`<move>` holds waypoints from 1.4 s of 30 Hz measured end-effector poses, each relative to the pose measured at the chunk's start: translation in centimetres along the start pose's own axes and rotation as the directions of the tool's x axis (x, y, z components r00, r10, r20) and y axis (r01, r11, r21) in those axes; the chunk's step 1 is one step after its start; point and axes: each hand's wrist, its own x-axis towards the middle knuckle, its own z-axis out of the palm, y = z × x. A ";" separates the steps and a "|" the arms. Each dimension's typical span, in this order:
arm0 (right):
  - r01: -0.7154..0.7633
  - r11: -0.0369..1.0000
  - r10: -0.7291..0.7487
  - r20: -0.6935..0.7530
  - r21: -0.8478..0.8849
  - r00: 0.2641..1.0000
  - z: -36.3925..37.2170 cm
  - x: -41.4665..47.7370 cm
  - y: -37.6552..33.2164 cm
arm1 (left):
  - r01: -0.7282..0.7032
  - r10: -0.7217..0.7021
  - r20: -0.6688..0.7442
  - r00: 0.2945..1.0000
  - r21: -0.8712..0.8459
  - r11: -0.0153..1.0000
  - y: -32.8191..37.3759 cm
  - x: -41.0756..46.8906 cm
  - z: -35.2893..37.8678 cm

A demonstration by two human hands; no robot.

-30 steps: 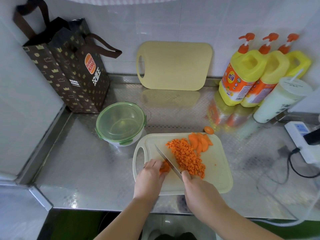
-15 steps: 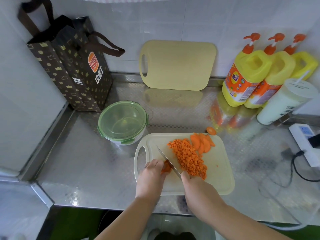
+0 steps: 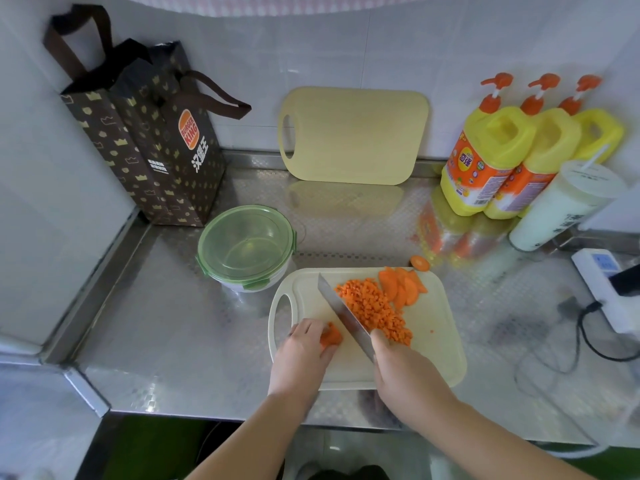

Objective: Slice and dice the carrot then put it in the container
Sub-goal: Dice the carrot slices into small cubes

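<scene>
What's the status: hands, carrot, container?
Left hand pins carrot piece; right hand grips knife. Diced pile on board. Container lidded.

Left hand (image 3: 304, 355) lies palm-down, fingertips curled and pinching. Right hand (image 3: 403, 372) is fisted in a grip just beside it, forearms converging from below.

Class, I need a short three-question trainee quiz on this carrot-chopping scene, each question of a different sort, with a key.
1. True or false: the green-lidded round container is open.
2. Which hand holds the steel kitchen knife?
3. The round carrot slice lies: A) on the pale cutting board; B) on the steel counter; C) in the container.

Key: 1 false, lid on. 2 the right hand; the left hand steadies a carrot piece. 3 B.
</scene>
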 end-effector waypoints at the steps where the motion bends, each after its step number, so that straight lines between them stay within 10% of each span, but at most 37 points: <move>1: 0.010 0.999 -0.009 0.021 -0.035 1.000 -0.2 -0.2 -0.3 | -0.001 0.001 0.001 1.000 -0.008 1.000 0.0 0.0 0.0; 19: 0.026 0.987 0.003 0.181 -0.156 0.984 0.2 -1.3 -2.1 | -0.035 0.034 -0.043 0.999 -0.026 0.999 -0.5 -0.1 0.2; 34: -0.092 0.983 0.085 0.048 0.156 0.995 1.6 1.0 0.4 | 0.008 -0.010 -0.025 1.000 -0.057 0.998 -0.5 0.1 0.0; 42: 0.034 0.996 -0.026 0.084 -0.087 0.996 -0.1 -1.2 -1.1 | -0.016 0.014 -0.043 0.999 -0.060 0.998 -0.6 -0.6 -0.5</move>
